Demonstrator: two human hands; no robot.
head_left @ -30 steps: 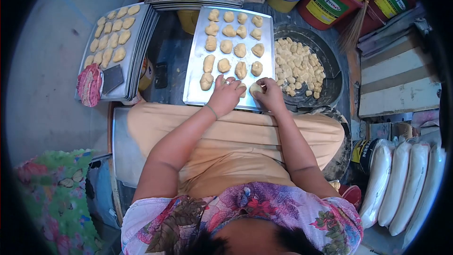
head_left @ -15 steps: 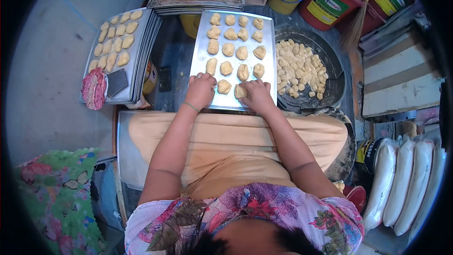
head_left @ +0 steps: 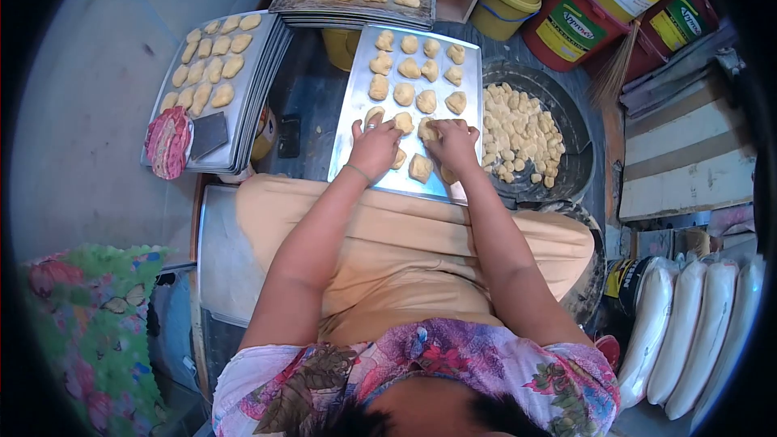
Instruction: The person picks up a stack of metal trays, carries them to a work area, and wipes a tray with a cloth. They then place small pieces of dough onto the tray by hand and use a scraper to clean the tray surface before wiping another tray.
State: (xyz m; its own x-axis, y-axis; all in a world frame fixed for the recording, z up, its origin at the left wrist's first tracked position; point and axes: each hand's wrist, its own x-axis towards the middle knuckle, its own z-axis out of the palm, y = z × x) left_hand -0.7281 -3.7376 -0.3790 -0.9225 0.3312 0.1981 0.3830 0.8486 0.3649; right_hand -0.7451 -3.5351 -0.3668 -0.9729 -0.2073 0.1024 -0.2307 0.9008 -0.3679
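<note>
A metal baking tray lies in front of me, bearing rows of pale yellow dough pieces. My left hand is over its left side, fingers apart, the fingertips against an oblong dough piece and close to a rounder one. Over on the right, my right hand has its fingers curled round a dough piece, which it partly hides. Below the hands, a squarish dough piece sits uncovered, and another is partly hidden under my right wrist.
A round black pan with many small dough lumps stands to the right. Stacked trays with shaped dough are at left, holding a pink cloth and a dark scraper. Another laden tray and tubs are behind.
My right hand has moved up the tray to a dough piece one row farther away. My left hand has shifted right and forward over dough. Another piece shows in the nearest row.
</note>
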